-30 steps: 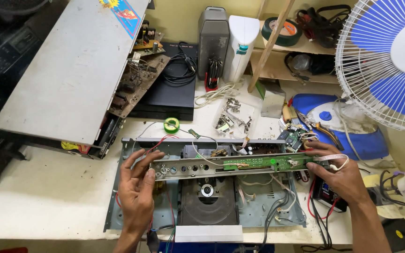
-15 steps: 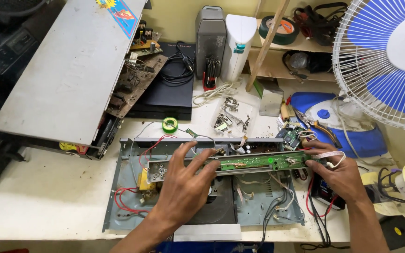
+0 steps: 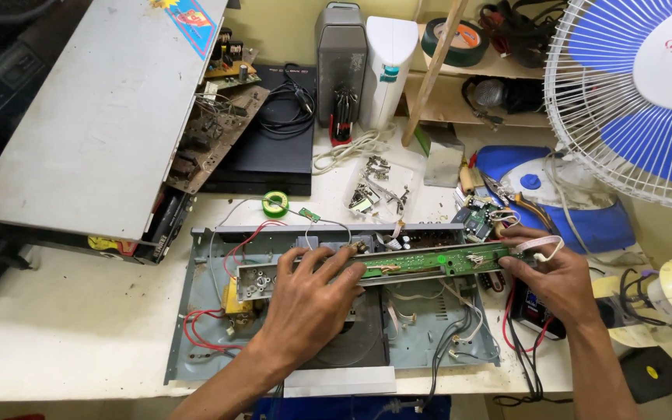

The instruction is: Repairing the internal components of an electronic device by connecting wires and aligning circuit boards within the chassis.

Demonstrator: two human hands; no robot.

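left hand (image 3: 313,299): my grip here is loose, fingers spread flat and pressing down on the middle of the long metal strip (image 3: 289,274). Not clamped round it, more pinning it so it doesn't rock.
right hand (image 3: 558,280): fingers closed on the far right end of the strip, thumb on top, so that end sits level while the other hand steadies the middle.
metal strip: lies crossways over the open player chassis (image 3: 196,342), resting across its upper half, with the green circuit board (image 3: 429,260) running along it, face up so I can see the parts.
ribbon cable (image 3: 542,245): a white loop curling up by my right fingers. I can't tell where it plugs in.
wires: red wires (image 3: 204,327) trail in the left of the chassis, black ones hang off the front right.
around it: a green tape roll (image 3: 275,204) and a pile of small metal bits (image 3: 379,187) sit just behind on the desk (image 3: 64,327), within reach. A fan (image 3: 631,93) stands off to the right, and a tilted grey cover (image 3: 95,117) leans at back left.
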